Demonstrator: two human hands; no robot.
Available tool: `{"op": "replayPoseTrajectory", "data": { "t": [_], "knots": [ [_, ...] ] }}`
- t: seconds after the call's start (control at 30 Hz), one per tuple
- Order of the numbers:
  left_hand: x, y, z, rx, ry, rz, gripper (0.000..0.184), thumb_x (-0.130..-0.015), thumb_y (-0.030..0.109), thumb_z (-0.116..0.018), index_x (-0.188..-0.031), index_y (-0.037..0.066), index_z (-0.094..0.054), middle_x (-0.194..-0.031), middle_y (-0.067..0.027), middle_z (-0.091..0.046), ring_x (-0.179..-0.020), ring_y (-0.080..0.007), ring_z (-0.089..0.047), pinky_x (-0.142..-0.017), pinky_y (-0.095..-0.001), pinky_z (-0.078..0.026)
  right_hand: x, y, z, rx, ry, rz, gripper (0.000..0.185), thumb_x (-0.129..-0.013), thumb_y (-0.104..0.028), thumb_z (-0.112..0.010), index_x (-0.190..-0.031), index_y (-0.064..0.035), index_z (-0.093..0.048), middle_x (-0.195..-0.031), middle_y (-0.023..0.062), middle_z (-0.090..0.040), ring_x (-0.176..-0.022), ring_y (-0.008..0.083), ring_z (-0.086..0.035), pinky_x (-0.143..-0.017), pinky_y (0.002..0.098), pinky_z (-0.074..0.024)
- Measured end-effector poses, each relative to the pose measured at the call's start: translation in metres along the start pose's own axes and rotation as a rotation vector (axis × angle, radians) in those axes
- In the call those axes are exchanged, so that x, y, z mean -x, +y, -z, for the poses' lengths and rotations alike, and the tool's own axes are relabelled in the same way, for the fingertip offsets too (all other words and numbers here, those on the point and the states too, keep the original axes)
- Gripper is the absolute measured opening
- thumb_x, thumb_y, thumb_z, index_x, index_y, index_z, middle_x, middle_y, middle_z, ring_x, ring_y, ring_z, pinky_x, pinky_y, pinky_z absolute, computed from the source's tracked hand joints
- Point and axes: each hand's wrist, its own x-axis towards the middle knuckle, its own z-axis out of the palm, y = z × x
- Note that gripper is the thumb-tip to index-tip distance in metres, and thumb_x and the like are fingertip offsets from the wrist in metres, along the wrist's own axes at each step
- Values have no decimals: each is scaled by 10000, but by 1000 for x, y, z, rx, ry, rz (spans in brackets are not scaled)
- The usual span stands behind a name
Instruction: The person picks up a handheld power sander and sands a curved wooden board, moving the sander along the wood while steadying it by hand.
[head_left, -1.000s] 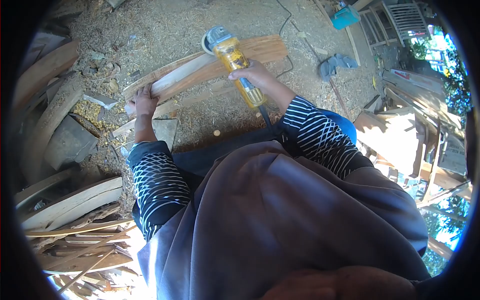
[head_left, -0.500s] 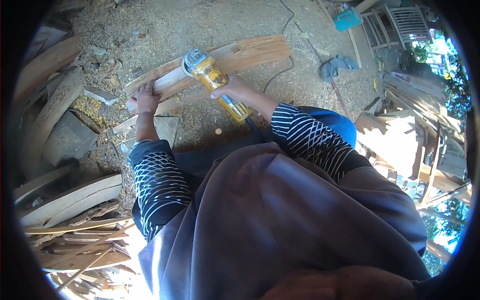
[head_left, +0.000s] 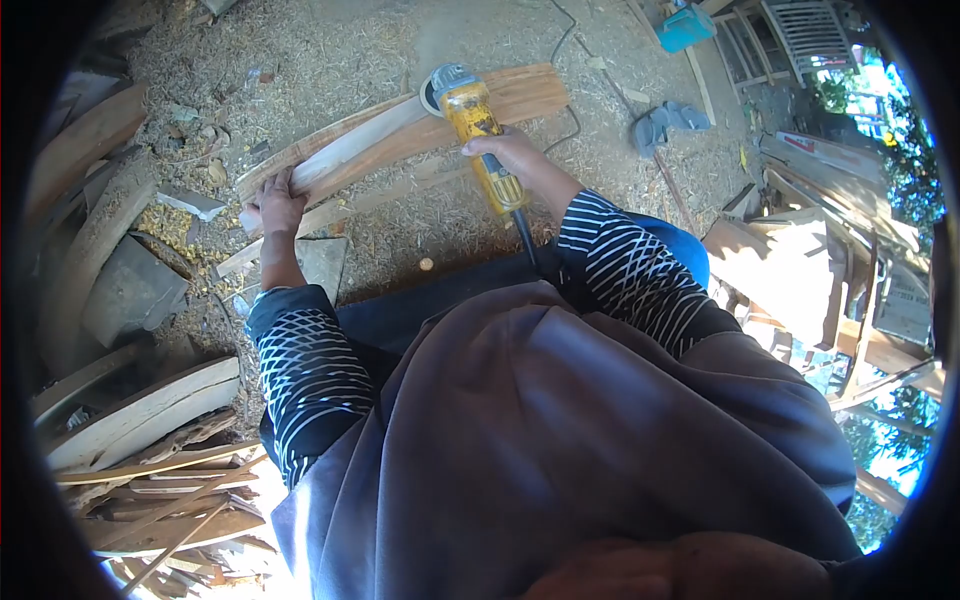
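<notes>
A curved wooden plank (head_left: 375, 140) lies across the ground before me, with a paler strip along its middle. Around its left end my left hand (head_left: 278, 206) is closed, fingers over the top edge. My right hand (head_left: 508, 153) grips the body of a yellow angle grinder (head_left: 474, 118). The grinder's disc (head_left: 428, 98) meets the plank right of its middle; whether it touches the surface is hard to see. A black cord (head_left: 526, 240) runs from the grinder's rear end toward my lap.
Curved timber pieces (head_left: 150, 410) and scrap wood (head_left: 170, 500) are piled at the left. A grey stone-like slab (head_left: 135, 290) lies near them. At the upper right are grey sandals (head_left: 670, 125), a teal container (head_left: 686, 28) and a wooden rack (head_left: 808, 35). Shavings cover the ground (head_left: 350, 50).
The grinder and my right hand have moved right and slightly up along the plank, exposing more of the pale strip. My left hand stays on the plank's left end.
</notes>
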Motion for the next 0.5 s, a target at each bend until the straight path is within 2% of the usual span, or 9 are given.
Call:
{"op": "replayPoseTrajectory", "data": {
  "t": [0.17,0.37,0.43,0.5],
  "knots": [
    [-1,0,-2,5,-2,14,639,-670,249,-735,-1262,266,-497,-1298,-59,-471,-1262,-311,-352,-1012,-654,-100,-5,0,18,-24,10,-31,550,-622,-238,-760,-1057,30,-556,-853,111,-600,-726,197,-594,-625,322,-480],
    [-1,-2,-4,10,31,-5,648,-671,256,-736,-1269,270,-487,-1304,-56,-468,-1262,-309,-354,-1008,-658,-113,-22,-3,37,-65,97,5,503,-628,-222,-763,-1025,15,-564,-845,105,-603,-706,187,-600,-614,318,-489],
    [5,11,6,-29,-7,45,652,-674,264,-736,-1274,275,-482,-1312,-53,-463,-1261,-309,-357,-1011,-657,-97,-12,-13,34,8,64,34,534,-629,-240,-746,-1034,61,-572,-871,139,-620,-738,230,-613,-635,338,-488],
    [3,10,5,-35,-24,46,652,-675,266,-735,-1275,279,-480,-1314,-51,-461,-1259,-308,-359,-1013,-657,-93,-7,-14,20,43,26,80,542,-621,-253,-752,-1030,57,-577,-871,142,-622,-744,230,-615,-636,335,-491]
  ]
}}
